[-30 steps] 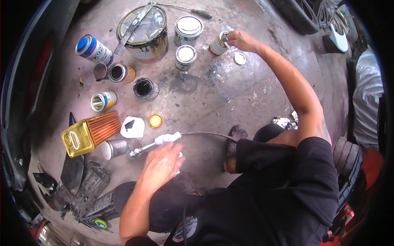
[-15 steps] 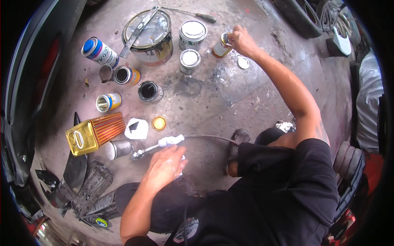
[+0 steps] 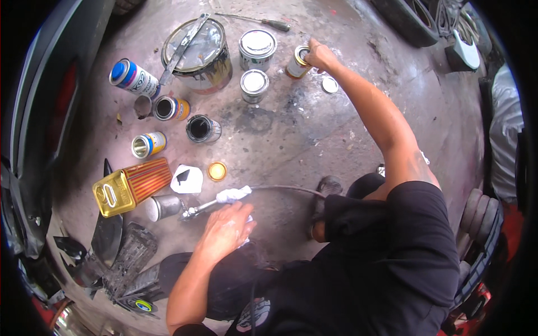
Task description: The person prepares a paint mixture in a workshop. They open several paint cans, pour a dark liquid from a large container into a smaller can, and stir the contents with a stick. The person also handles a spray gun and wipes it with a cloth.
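At the far right of the group of cans, my right hand is closed on the rim of a small yellow-and-white labelled can, which stands on the floor. A small round white lid lies just below that hand. My left hand is held over my knee, its fingers curled around a crumpled white cloth, mostly hidden by the hand. Near it lies a spray gun with a metal cup, a white rag wrapped about its handle and a hose running right.
A large paint bucket bears a flat metal stick. Two silver-lidded cans, several open cans and a blue-capped can stand around it. A gold rectangular tin lies left; a screwdriver lies behind.
My right hand has shifted slightly on the small can, and more of the can's top shows. The whole view has moved a little; my left hand stays about where it was.
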The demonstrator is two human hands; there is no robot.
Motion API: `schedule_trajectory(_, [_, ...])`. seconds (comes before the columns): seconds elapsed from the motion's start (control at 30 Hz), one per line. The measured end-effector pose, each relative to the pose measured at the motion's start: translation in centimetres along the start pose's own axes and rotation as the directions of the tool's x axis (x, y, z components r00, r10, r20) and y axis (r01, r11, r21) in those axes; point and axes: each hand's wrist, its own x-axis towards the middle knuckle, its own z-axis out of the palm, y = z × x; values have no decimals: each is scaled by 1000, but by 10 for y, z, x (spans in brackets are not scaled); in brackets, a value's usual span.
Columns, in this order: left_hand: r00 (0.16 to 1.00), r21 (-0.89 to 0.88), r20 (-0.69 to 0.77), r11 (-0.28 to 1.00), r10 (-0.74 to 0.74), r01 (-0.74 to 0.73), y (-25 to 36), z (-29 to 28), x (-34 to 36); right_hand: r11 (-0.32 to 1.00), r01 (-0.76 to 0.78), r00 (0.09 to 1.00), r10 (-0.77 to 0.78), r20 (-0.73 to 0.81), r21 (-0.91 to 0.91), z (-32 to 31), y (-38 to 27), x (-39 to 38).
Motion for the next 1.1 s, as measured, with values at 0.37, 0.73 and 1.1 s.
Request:
schedule_trajectory(0.37, [989,-37,133,996,-70,75,10,-11,8,976,178,981,-186,59,122,-32,98,15])
schedule_trajectory(0.73, [999,-52,43,998,-27,29,3,-7,9,885,245,969,-210,132,-395,32,113,-48])
schedule_trajectory(1.1, [999,-57,-18,998,33,-34,-8,2,5,919,388,825,-380,-418,-70,-32,2,-51])
